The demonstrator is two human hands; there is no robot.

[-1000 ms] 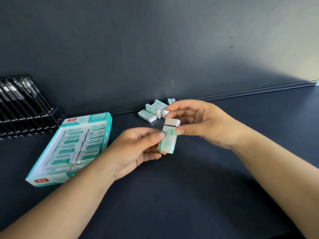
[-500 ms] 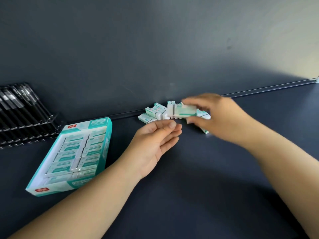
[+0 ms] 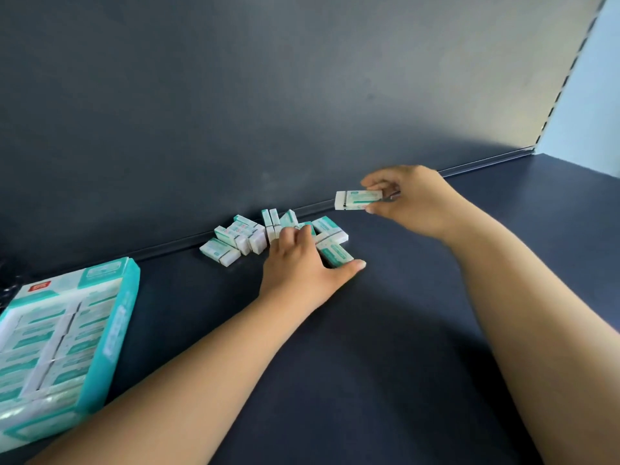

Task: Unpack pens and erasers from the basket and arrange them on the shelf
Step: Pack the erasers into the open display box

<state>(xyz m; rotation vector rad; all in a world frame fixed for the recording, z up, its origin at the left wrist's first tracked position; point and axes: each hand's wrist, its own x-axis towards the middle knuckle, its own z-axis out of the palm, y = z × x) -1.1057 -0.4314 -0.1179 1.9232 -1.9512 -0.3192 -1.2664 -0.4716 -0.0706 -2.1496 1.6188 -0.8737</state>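
Pinching one eraser (image 3: 357, 200) aloft, the right hand (image 3: 414, 201) hovers. Left hand (image 3: 302, 268) rests flat-fingered on the eraser pile (image 3: 255, 234); the teal box (image 3: 125, 317) on the shelf (image 3: 402, 347) holds packed erasers.

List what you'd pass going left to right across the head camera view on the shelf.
Eraser box → loose eraser pile → left hand resting at the pile → eraser held in the right hand.
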